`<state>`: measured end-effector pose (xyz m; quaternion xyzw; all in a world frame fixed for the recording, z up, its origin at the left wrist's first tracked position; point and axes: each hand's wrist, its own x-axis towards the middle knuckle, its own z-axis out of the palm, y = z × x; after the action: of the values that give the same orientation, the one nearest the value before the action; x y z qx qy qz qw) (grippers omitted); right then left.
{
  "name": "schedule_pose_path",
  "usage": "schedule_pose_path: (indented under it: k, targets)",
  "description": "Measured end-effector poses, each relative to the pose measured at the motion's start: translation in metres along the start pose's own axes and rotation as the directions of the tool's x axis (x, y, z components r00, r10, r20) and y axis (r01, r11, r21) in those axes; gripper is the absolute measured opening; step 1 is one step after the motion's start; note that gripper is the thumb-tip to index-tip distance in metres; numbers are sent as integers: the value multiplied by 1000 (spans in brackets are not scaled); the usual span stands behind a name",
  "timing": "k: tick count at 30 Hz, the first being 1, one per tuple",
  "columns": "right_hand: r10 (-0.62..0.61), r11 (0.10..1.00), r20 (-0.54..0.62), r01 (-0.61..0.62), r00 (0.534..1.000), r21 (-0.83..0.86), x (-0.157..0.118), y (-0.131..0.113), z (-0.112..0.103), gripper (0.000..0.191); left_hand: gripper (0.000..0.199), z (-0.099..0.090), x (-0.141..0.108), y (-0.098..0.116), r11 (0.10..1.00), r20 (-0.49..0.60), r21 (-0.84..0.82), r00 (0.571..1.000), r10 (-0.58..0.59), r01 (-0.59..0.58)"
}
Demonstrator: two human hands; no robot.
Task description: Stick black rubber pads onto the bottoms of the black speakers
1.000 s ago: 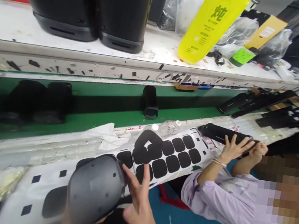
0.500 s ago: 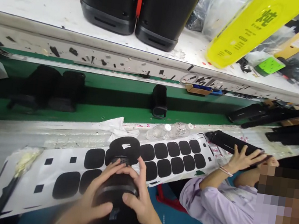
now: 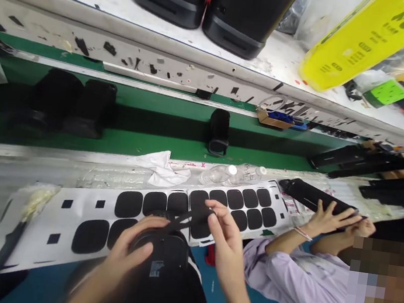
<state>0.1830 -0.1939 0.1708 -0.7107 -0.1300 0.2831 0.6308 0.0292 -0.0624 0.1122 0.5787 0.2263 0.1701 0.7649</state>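
Note:
A black rounded housing [image 3: 167, 259] with a small printed label on its face lies in front of me, its lower part merging with dark cloth. My left hand [image 3: 132, 244] grips its upper left side, thumb on the face and fingers over the top edge. Above the top edge, my right hand [image 3: 227, 240] pinches a thin black strap-like piece [image 3: 193, 216] between thumb and fingers. This piece runs down toward my left fingers; whether it joins the housing I cannot tell. Beneath both hands is a white sheet [image 3: 81, 210] with rows of black rounded-square pads [image 3: 90, 236].
A brush-like tool [image 3: 17, 236] with a pale, wrapped head lies at left. Behind the sheet are a white cloth [image 3: 160, 168] and clear bottles [image 3: 217, 174]. Two black cases [image 3: 239, 21] and a yellow bottle [image 3: 352, 47] stand on the shelf. A co-worker's hands [image 3: 331, 220] hold a black case at right.
My right hand has come off the housing's side and moved right, now pinching the black piece. The oval black top with a white mark no longer shows face-on. The view has shifted slightly.

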Motion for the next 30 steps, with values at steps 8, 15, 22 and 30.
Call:
schedule_pose_path:
  k: [8, 15, 22, 30]
  targets:
    - [67, 975, 252, -9, 965, -224, -8, -65, -37, 26, 59, 5, -11, -5, 997, -45, 51, 998, -53, 55]
    - [268, 929, 347, -146, 899, -339, -12, -72, -26, 26, 65, 10, -12, 2, 990, -51, -78, 992, -118, 114]
    - [372, 903, 361, -243, 855, -356, -37, -22, 7, 24, 83, -1, -36, -10, 982, 91, -66, 981, -170, 176]
    - [412, 898, 264, -340, 872, -279, -44, -22, 9, 28, 76, -6, -38, -3, 988, 181, -6, 972, -151, 155]
